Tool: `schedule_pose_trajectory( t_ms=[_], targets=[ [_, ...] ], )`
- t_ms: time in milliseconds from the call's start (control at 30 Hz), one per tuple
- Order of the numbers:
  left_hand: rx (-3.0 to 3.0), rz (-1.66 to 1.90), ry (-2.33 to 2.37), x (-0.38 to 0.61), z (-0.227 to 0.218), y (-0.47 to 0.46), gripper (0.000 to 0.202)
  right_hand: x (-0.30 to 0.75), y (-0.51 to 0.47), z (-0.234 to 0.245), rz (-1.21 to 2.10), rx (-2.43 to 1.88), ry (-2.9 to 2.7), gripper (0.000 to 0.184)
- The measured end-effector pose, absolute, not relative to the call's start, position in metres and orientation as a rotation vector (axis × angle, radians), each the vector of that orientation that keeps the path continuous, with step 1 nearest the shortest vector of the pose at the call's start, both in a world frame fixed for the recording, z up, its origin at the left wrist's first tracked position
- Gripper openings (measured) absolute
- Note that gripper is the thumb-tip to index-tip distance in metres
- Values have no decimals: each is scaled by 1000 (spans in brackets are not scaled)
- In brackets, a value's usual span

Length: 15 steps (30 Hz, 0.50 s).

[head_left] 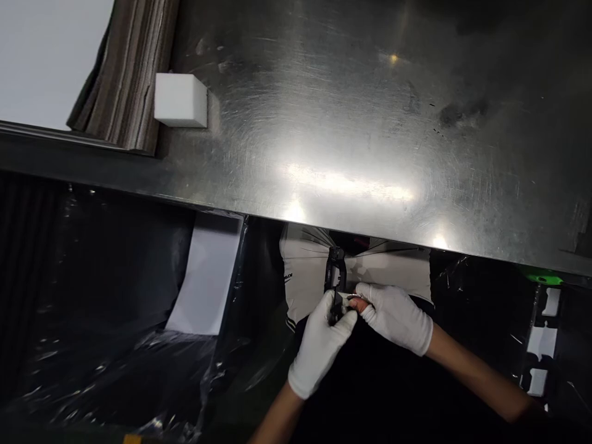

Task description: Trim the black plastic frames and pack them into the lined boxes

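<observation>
Both my hands wear white gloves and meet just below the front edge of a steel table [351, 123]. My left hand [319, 345] is closed round the lower part of a small black clip-like tool [335, 277] that stands upright. My right hand [395, 316] pinches at the same spot from the right, one bare fingertip showing through the glove. Behind the tool lies white fabric or packaging [305, 271] with dark print, partly under the table edge.
A white foam block [180, 100] sits on the table's far left beside a stack of brown sheets [124, 74]. Black plastic film [92, 308] covers the area below the table, with a white sheet [208, 277] in it. White parts [539, 345] stand at the right.
</observation>
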<state>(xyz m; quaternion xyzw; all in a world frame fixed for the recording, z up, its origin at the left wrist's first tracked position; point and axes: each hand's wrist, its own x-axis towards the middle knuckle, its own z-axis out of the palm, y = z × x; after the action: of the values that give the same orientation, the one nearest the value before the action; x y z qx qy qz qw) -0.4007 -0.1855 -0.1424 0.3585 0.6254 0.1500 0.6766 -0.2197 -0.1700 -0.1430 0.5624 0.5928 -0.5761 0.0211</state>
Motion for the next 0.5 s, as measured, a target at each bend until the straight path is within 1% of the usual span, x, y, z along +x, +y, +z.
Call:
schedule_pose_trajectory(
  t_ms=[500],
  targets=[
    [785,345,1396,-402,-145,-186,25,-219,-169,-145,-1805,1742,1833,25]
  ],
)
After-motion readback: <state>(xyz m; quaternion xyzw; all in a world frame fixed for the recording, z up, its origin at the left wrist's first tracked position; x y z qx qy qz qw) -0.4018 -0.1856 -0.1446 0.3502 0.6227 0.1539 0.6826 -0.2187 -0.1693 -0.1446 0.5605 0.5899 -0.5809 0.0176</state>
